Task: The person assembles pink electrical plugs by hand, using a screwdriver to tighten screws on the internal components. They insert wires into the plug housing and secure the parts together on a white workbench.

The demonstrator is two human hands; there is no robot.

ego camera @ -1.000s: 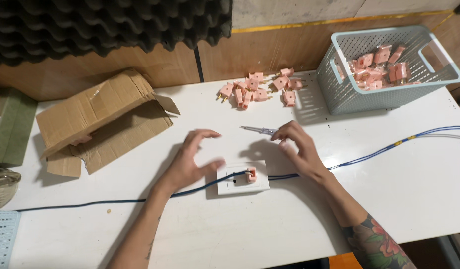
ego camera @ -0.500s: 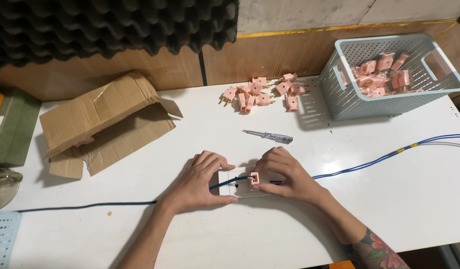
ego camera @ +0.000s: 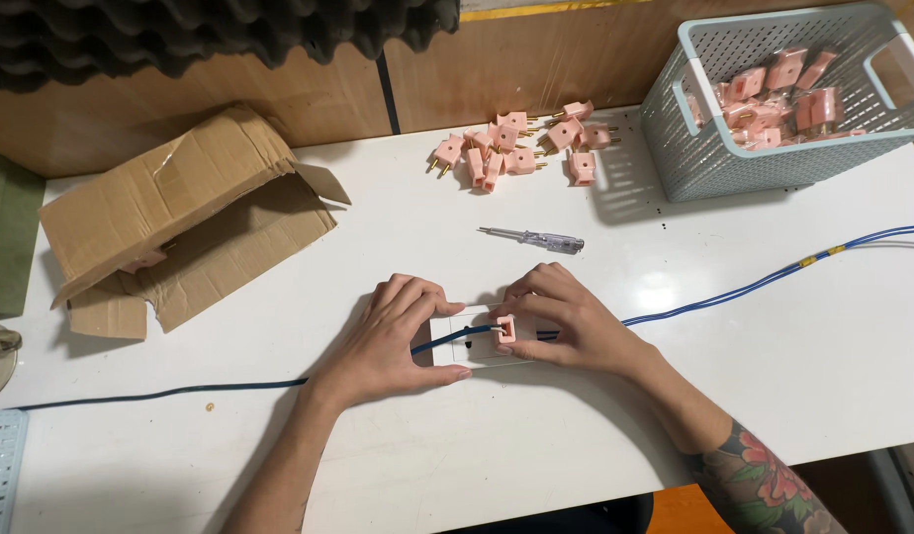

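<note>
i am pressing the pink plug [ego camera: 505,330] onto the white block [ego camera: 464,348] mid-tabletop [ego camera: 398,247], right hand [ego camera: 566,326] fingers pinching it, left hand [ego camera: 393,341] bracing the blue cable [ego camera: 734,293] (already threaded in; the screwdriver [ego camera: 532,238] lies untouched).

torn brown cardboard box [ego camera: 180,222] lying open near tabletop's [ego camera: 576,445] left edge, clear plastic bags of pink plugs [ego camera: 774,94] inside pale blue basket [ego camera: 675,148] at far right corner, no labels, signs, screens
</note>
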